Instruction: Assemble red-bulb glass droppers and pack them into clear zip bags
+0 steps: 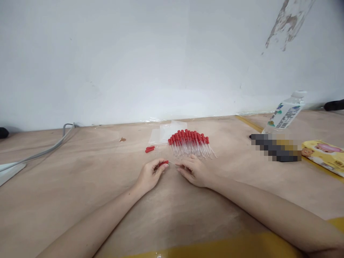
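Observation:
My left hand (151,174) is closed around a red rubber dropper bulb (163,163), pinched between thumb and fingers. My right hand (194,171) pinches a thin clear dropper tube (172,163), whose far end meets the bulb's mouth; I cannot tell how deep it sits. Just beyond the hands lies a fanned row of red-topped droppers (189,138), clear stems pointing toward me. To their left rest a few loose red bulbs (149,149) and several bare thin tubes (157,148).
Clear plastic sheets or bags (166,132) lie behind the droppers. On the right stand a clear labelled bottle (286,113), a blurred dark object (276,147) and a yellow packet (324,156). A grey cable (51,148) runs along the left. A white wall (120,64) bounds the table's back.

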